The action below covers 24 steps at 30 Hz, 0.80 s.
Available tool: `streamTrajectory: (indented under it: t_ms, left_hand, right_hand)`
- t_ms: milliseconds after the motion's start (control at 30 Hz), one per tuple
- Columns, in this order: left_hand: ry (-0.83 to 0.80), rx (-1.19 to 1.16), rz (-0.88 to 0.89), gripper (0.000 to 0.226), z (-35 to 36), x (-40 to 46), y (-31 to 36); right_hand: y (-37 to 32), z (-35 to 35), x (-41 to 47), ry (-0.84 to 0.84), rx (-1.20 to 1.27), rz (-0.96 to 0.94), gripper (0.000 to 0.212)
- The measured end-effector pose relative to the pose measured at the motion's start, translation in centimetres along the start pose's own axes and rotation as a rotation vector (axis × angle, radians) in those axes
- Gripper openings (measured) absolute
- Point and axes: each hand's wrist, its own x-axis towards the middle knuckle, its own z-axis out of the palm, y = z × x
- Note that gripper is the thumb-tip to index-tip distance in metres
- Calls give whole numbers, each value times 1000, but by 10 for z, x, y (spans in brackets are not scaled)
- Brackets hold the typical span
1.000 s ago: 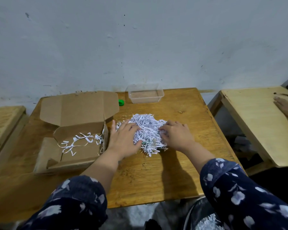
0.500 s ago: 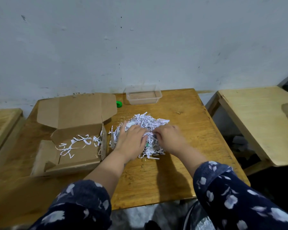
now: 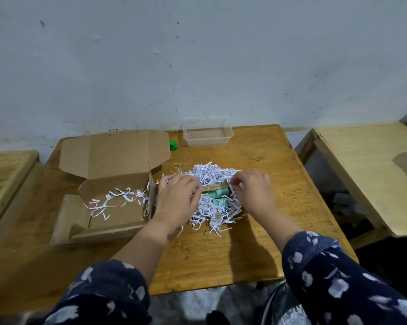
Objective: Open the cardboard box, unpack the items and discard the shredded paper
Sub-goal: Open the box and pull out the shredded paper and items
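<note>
The cardboard box (image 3: 108, 214) lies open on the left of the wooden table (image 3: 221, 259), its lid flap folded back and a few paper strips (image 3: 113, 199) left inside. A heap of white shredded paper (image 3: 212, 174) sits on the table to the right of the box. My left hand (image 3: 176, 200) and my right hand (image 3: 254, 191) rest on either side of the heap, fingers curled into the shreds and holding them apart. In the gap between them show a pale green roll-like item (image 3: 217, 192) and a thin wooden strip (image 3: 215, 186). More green shows lower in the paper.
A clear plastic container (image 3: 207, 134) stands at the table's back edge, with a small green object (image 3: 173, 145) to its left. A pale wooden table (image 3: 371, 174) stands to the right, another (image 3: 5, 174) at the left. A bag with shredded paper (image 3: 289, 317) shows below the table's front edge.
My hands have drawn apart and parted the heap, uncovering the green items and the wooden strip. A second person's hand seen on the right table one second ago is gone.
</note>
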Motion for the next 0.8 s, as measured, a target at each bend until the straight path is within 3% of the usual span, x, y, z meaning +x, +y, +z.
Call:
streamTrajectory:
  t_ms: [100, 200, 367, 500, 600, 700, 800]
  left_hand:
    - [-112, -18, 4, 24, 1, 2, 5]
    - [-175, -1, -24, 27, 4, 0, 6]
    - [-215, 23, -71, 54, 3, -4, -1]
    - [-294, 32, -121, 68, 1, -6, -7]
    - [-338, 40, -138, 72, 2, -8, -9]
    - [-376, 58, -152, 76, 4, -11, -11]
    - [-408, 91, -156, 78, 5, -11, -11]
  right_hand:
    - [-9, 0, 10, -59, 13, 1, 8]
    - [-13, 4, 14, -142, -37, -88, 19]
    - [-21, 15, 23, -254, -9, -238, 22]
    - [-28, 15, 29, -358, -66, -260, 23]
    - [-31, 14, 33, -475, -201, -242, 36]
    - [-34, 13, 39, -500, -309, -223, 46]
    - [-32, 16, 39, -430, -359, -223, 37]
